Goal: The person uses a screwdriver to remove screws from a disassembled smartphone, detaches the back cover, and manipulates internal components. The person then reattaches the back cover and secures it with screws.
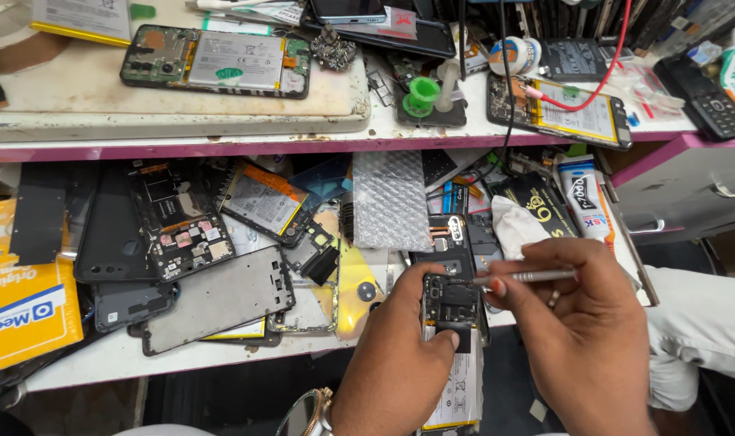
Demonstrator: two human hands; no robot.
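Our right hand (581, 323) pinches a slim metal tool (525, 277) between thumb and fingertips, its tip resting at the upper edge of the opened phone (454, 323). Our left hand (399, 363) grips that phone from below, thumb pressed across its lower board, fingers wrapped behind. The phone sits in mid-air just in front of the lower shelf (222, 355), back cover off, battery showing beneath the thumb.

Lower shelf, behind and left of the phone: sheet of bubble wrap (387, 202), a bare grey back plate (218, 299), another stripped phone with battery (262, 202), a dark frame with boards (182, 222), a yellow carton (24, 307) far left. Right of the phone: white tube (585, 198), white cloth (517, 226).

Upper bench above the phone: opened handset (218, 60), another on red wire (573, 109), green spool (422, 93).
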